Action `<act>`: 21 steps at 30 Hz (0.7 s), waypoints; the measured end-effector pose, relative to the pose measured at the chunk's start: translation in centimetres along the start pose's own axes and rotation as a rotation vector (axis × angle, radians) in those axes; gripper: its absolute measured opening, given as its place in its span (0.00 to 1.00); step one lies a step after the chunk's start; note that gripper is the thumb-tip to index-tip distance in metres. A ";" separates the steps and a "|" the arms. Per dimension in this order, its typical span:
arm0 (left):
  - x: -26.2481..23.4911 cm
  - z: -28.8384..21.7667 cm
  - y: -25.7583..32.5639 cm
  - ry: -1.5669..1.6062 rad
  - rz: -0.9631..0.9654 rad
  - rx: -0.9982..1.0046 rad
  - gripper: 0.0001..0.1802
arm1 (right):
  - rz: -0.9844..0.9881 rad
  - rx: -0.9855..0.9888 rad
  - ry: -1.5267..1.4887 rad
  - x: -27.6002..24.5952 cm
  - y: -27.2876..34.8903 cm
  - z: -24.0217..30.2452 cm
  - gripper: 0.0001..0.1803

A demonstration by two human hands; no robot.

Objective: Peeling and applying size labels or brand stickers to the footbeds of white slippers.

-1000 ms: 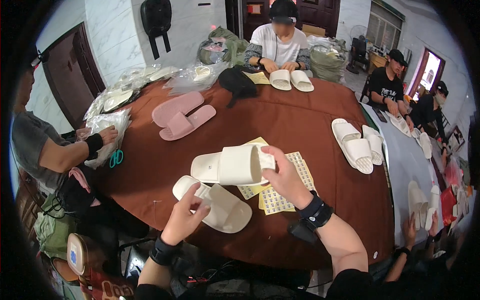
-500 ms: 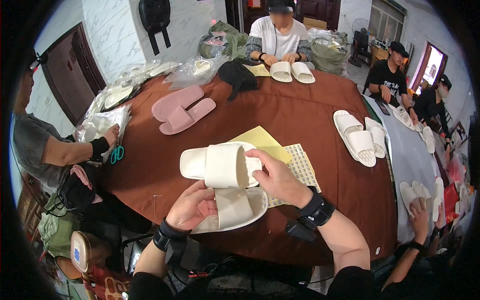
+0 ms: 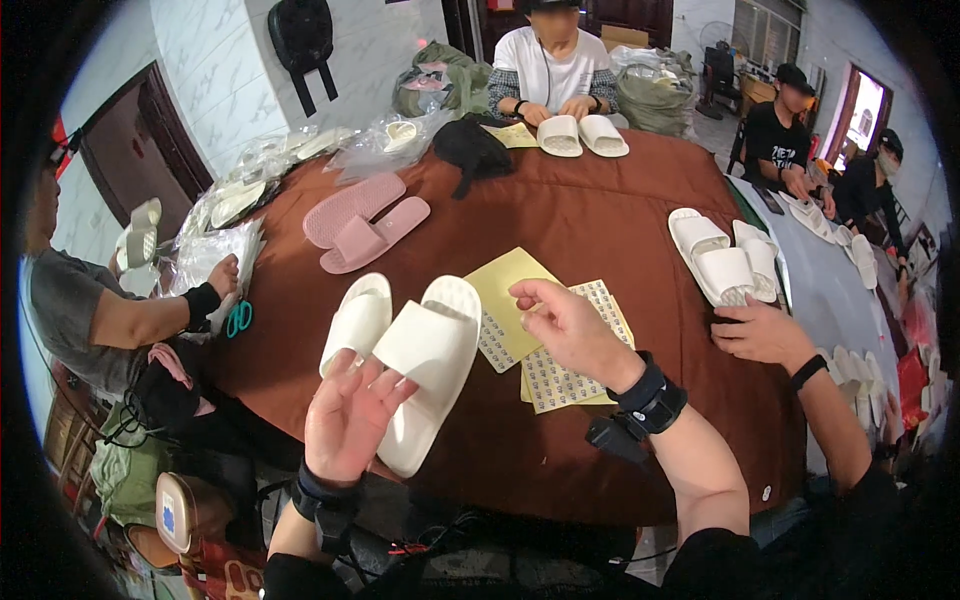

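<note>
Two white slippers stand side by side in front of me, toes pointing away: a left slipper (image 3: 358, 330) and a right slipper (image 3: 432, 345). My left hand (image 3: 348, 425) is at their near end, palm up and fingers spread, overlapping both; whether it bears any weight is hidden. My right hand (image 3: 580, 335) hovers over the sticker sheets, thumb and forefinger apart with nothing visible between them. Under it lie a yellow backing sheet (image 3: 522, 272) and a sheet of small printed stickers (image 3: 560, 380).
Pink slippers (image 3: 372, 225) and a black cloth item (image 3: 475, 152) lie farther back. At right, a co-worker's hand (image 3: 765, 335) reaches to a white slipper pair (image 3: 715, 255). Teal scissors (image 3: 238, 318) lie near a left-hand co-worker. Another person sits opposite behind white slippers (image 3: 580, 137).
The white slippers turned from lying sideways to toes pointing away. My right hand let go of the upper slipper and moved right. A co-worker's hand came in at right.
</note>
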State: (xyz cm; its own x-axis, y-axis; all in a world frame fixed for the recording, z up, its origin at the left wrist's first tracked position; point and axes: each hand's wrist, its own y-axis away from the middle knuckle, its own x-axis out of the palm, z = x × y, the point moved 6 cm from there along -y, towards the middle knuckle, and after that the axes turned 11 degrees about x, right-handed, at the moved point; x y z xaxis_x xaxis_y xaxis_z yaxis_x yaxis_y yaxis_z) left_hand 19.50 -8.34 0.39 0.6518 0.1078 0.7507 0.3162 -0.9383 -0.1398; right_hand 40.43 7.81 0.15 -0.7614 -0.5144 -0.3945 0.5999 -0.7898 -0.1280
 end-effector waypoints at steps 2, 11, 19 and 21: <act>-0.1 0.4 -0.6 0.157 0.078 0.023 0.13 | 0.056 0.035 0.005 0.5 0.3 0.3 0.20; -2.3 1.5 -3.8 0.222 -0.042 0.081 0.04 | -0.005 -0.164 0.469 2.2 0.1 -1.3 0.19; -4.8 2.4 -6.6 0.271 -0.052 0.124 0.08 | -0.170 -0.065 0.887 0.0 -0.3 -3.7 0.24; -5.0 3.0 -6.5 0.057 -0.190 0.003 0.07 | -0.160 -0.032 0.896 -0.6 -0.4 -4.6 0.24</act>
State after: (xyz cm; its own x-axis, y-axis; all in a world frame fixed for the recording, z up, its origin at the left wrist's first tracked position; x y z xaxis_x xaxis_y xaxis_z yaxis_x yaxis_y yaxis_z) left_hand 16.28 -1.78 -4.39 0.5403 0.2640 0.7990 0.4319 -0.9019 0.0059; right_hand 41.76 9.94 -3.73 -0.3680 0.0637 -0.9277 0.5204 -0.8127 -0.2622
